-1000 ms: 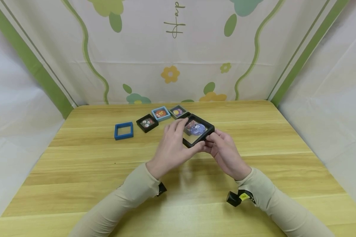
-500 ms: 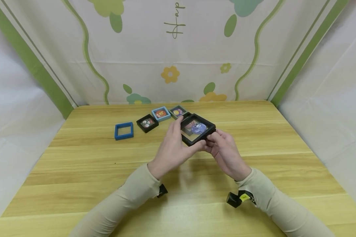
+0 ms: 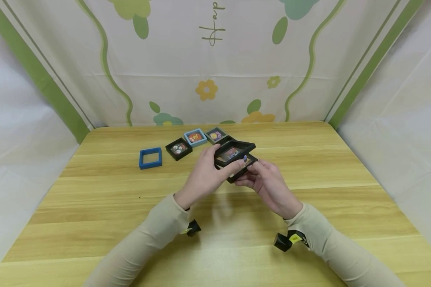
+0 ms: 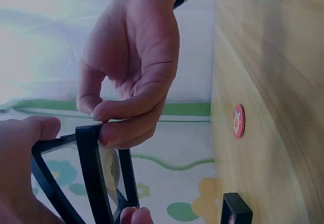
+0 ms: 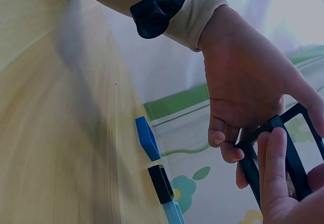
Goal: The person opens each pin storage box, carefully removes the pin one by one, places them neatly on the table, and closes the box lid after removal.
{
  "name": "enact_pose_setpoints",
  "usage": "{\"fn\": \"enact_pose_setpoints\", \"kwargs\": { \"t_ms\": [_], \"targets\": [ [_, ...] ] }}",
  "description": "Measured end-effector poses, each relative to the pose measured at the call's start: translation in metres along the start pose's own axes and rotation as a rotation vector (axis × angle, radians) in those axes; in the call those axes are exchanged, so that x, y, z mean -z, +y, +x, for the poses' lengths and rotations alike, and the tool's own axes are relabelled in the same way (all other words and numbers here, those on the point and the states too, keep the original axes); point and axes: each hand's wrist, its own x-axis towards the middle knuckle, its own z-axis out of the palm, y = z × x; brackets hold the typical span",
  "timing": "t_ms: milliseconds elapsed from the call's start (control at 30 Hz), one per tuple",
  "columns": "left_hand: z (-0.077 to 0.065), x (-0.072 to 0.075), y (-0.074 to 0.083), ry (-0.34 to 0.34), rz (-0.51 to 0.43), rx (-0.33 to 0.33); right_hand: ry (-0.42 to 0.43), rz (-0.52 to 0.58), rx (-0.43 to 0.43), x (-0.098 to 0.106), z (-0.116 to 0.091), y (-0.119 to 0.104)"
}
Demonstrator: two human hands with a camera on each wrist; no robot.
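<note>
A black square display frame (image 3: pixel 250 147) with clear film windows is held above the table between both hands, its two halves swung apart like a book. My left hand (image 3: pixel 202 175) grips one half, thumb across its near edge and fingers at the far left side. My right hand (image 3: pixel 271 189) pinches the near right corner of the lower half. Part of a blue-purple round badge (image 3: pixel 245 158) shows in the gap. In the left wrist view, a black frame bar (image 4: pixel 91 168) stands beside the right hand's fingertips. A red round badge (image 4: pixel 239 121) lies on the table there.
Left of the hands sit a blue frame (image 3: pixel 150 158), a smaller black frame with a badge (image 3: pixel 178 149), a light blue frame (image 3: pixel 195 137) and a grey-green one (image 3: pixel 215 135). The wooden table (image 3: pixel 93 207) meets a flowered cloth wall (image 3: pixel 165 63) at the back.
The black display frame looked closed before; now its upper half is tilted up, leaving a gap at the right. The left hand has shifted slightly left and down with it.
</note>
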Motion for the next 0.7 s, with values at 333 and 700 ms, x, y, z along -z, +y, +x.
{"fn": "enact_pose_setpoints", "kwargs": {
  "t_ms": [333,700],
  "targets": [
    [0.0029,0.0053,-0.0012,-0.026,-0.012,0.022,-0.049,-0.028,-0.026,0.0005,-0.0012,0.0014],
    [0.0094,0.0074,-0.0048,-0.020,-0.074,0.006,-0.063,-0.031,-0.060,0.0001,-0.0022,0.0020]
  ]
}}
